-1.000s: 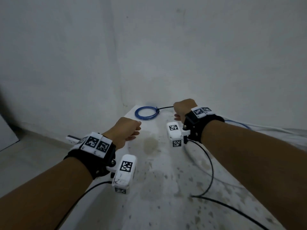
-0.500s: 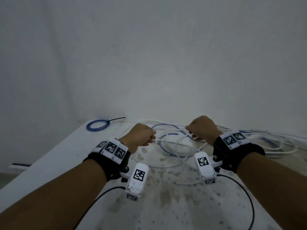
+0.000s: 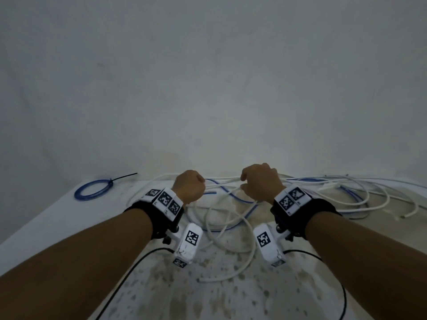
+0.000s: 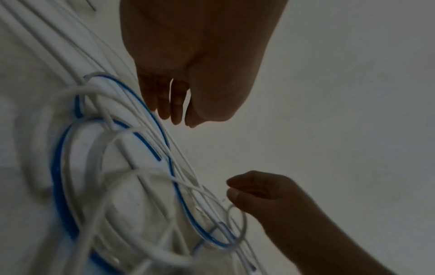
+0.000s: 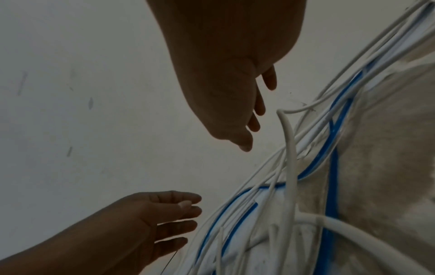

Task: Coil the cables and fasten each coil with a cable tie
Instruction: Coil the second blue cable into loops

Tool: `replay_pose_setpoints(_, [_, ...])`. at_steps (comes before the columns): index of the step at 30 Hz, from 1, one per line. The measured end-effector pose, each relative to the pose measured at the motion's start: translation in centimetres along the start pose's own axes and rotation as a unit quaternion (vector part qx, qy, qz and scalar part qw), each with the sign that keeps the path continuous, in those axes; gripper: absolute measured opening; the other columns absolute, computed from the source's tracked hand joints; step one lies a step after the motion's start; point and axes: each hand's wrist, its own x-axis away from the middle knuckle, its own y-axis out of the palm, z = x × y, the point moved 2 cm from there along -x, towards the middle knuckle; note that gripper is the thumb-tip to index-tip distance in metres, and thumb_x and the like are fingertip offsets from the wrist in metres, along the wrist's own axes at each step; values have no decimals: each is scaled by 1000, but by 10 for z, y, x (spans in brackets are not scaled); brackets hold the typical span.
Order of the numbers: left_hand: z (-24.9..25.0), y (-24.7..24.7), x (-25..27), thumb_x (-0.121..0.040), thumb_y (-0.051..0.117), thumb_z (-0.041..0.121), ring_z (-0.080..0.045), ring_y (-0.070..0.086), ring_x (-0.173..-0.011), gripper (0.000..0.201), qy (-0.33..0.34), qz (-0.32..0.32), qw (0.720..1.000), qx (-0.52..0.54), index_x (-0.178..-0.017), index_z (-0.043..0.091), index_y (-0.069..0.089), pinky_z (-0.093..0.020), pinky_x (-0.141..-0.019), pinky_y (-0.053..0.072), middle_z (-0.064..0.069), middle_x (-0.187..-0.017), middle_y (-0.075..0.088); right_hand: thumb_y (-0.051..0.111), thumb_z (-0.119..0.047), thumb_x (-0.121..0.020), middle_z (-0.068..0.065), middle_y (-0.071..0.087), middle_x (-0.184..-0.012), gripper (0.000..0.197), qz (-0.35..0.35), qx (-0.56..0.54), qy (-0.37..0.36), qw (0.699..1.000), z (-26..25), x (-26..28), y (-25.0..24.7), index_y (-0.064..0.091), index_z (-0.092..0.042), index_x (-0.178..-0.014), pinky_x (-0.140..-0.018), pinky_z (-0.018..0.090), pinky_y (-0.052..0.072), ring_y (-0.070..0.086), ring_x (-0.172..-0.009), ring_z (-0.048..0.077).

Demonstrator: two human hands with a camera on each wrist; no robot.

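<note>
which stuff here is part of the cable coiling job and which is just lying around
Part of the job:
- loose white cables
- loose blue cable
- finished blue coil with its black cable tie
- left hand, right hand

Just lying about:
- stained table
- black wrist-camera leads

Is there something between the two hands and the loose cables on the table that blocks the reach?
Nothing visible blocks them. The left hand and the right hand hover directly over the tangle of white and blue cables. The finished blue coil lies apart, far left.
</note>
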Motion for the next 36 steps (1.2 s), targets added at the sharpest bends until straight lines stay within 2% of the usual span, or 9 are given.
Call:
replay_pose_setpoints(3, [-24,-6,-32,-92,52,14,-35,54,-117,33,-47,16,992,-118,-122,2,57,-36,-99,44,-18,-128,55,59,-35,-93,8,62,-117,30,-43,14,-22,999,-2,-22,14,65,-15,-114,-98,47,46,57,-111,32])
replay_pose_setpoints(7, [-54,-3,-64,-95,47,11,-22,52,-68,29,-97,-52,978,-174,-66,6,46,-29,-63,43,-11,-75,53,61,-35,-91,8,62,-114,31,-52,-4,-35,998,-4,-34,41,65,-14,-114,-96,44,47,60,-107,30])
replay_pose_setpoints(9, [-61,-1,-73,-96,48,12,-22,51,-63,36,-89,-66,976,-186,-60,7,45,-29,-60,40,-8,-67,51,61,-32,-91,8,63,-112,28,-43,-18,-34,998,-3,-36,51,65,-13,-111,-92,41,49,61,-105,30])
replay_pose_setpoints(12, [-69,-2,-82,-93,53,18,-29,65,-93,24,-45,-71,972,-218,-90,3,71,-33,-78,53,-12,-100,70,61,-30,-91,8,64,-111,28,-46,-50,-37,997,1,-37,57,65,-11,-111,-88,37,51,61,-105,28])
replay_pose_setpoints(16, [-60,-27,-73,-93,54,16,-29,62,-104,20,32,-39,982,-183,-103,10,71,-30,-87,48,-9,-114,67,61,-32,-93,10,64,-114,36,-17,-90,-38,995,3,-38,47,59,-10,-122,-84,30,43,59,-108,27])
replay_pose_setpoints(21, [-25,-74,-51,-98,48,5,-16,58,-71,14,154,11,987,-41,-100,9,62,-23,-64,48,-7,-95,69,63,-37,-92,11,51,-133,57,61,-185,-57,979,-24,-44,21,41,-16,-140,-94,38,47,56,-116,28])
replay_pose_setpoints(26, [10,-108,-26,-103,37,8,-10,48,-67,15,232,50,971,20,-96,12,49,-25,-65,40,0,-84,62,58,-37,-95,12,57,-126,46,61,-231,-31,970,-48,-50,9,46,-14,-134,-91,38,46,57,-114,31])
replay_pose_setpoints(31, [24,-142,-7,-103,37,9,-15,43,-66,15,213,81,958,177,-99,13,50,-26,-63,37,-3,-85,58,48,-27,-100,15,67,-105,25,23,-191,46,980,-33,-51,10,58,-6,-108,-70,33,46,64,-94,33])
replay_pose_setpoints(36, [20,-139,12,-92,56,8,-19,55,-74,11,153,18,988,9,-99,14,61,-25,-61,43,-6,-91,64,48,-21,-100,19,65,-105,22,104,-243,118,957,-18,-48,-14,51,-2,-109,-69,34,44,63,-93,37])
